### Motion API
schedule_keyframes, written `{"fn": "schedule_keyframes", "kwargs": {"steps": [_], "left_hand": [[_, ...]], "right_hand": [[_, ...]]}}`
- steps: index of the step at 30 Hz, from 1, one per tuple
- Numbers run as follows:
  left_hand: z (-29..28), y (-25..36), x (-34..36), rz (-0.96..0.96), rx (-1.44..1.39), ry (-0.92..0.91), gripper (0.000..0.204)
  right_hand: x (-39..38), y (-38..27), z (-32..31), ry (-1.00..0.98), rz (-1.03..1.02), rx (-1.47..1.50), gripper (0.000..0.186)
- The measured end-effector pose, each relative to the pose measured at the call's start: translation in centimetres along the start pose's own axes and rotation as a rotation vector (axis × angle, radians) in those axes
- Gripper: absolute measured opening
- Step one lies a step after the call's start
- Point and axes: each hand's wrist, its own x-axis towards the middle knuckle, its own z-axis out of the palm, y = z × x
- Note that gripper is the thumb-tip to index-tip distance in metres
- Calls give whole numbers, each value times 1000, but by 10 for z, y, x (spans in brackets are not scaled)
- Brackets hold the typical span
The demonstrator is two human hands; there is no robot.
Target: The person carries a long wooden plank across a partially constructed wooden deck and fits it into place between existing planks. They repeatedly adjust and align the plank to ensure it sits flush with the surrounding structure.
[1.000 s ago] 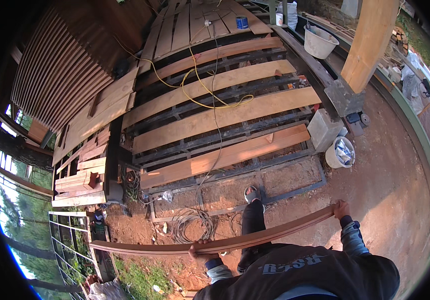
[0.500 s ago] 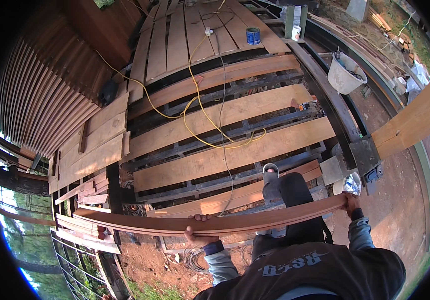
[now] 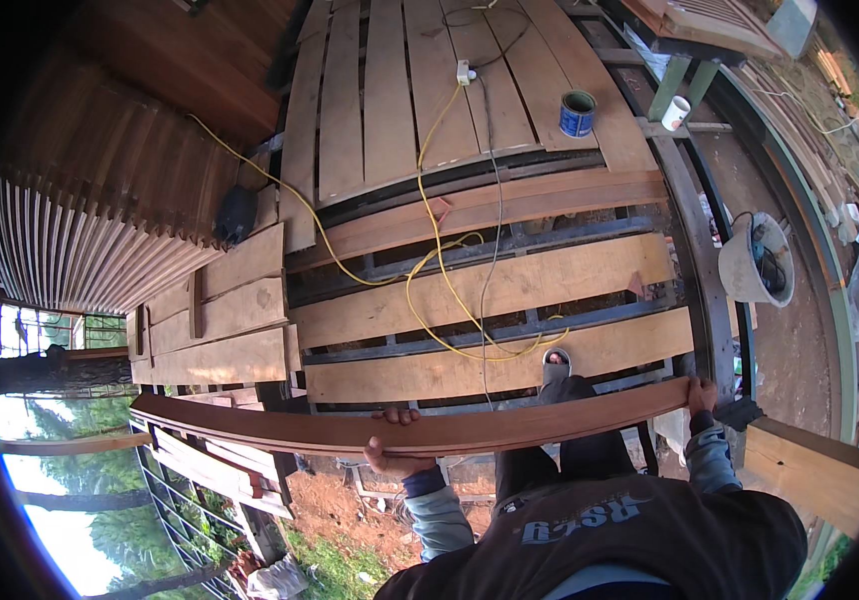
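I hold a long reddish-brown stack of wooden planks (image 3: 530, 426) level across my body. Their edges show at least two lying one on the other. My left hand (image 3: 398, 452) wraps round the stack near its middle, fingers over the far edge and thumb on the near side. At the right end my right hand (image 3: 702, 396) is closed round the tip. The far left end of the planks reaches over a pile of boards (image 3: 212, 452). My sandalled foot (image 3: 556, 362) stands just beyond the stack, on a pale floor board (image 3: 610, 345) laid over dark metal joists.
Gaps lie between the joists and loose boards ahead. A yellow cable (image 3: 442, 250) loops across them. Farther off stands a blue paint can (image 3: 578, 114); at right, a white bucket (image 3: 756, 262) holds tools. A thick timber beam (image 3: 815, 470) juts in at the right. Slatted wood (image 3: 90, 240) rises at left.
I have stepped forward, my foot now farther onto the floor boards. The planks have come along in both hands, and the paint can and bucket appear nearer.
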Motion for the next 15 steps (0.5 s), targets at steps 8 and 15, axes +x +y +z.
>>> {"fn": "schedule_keyframes", "kwargs": {"steps": [8,15], "left_hand": [[121,0,92,34,37,-4,41],[187,-5,220,-70,18,24,41]], "right_hand": [[35,-191,-56,-476,477,865,36],[83,-185,12,-85,444,179,37]]}}
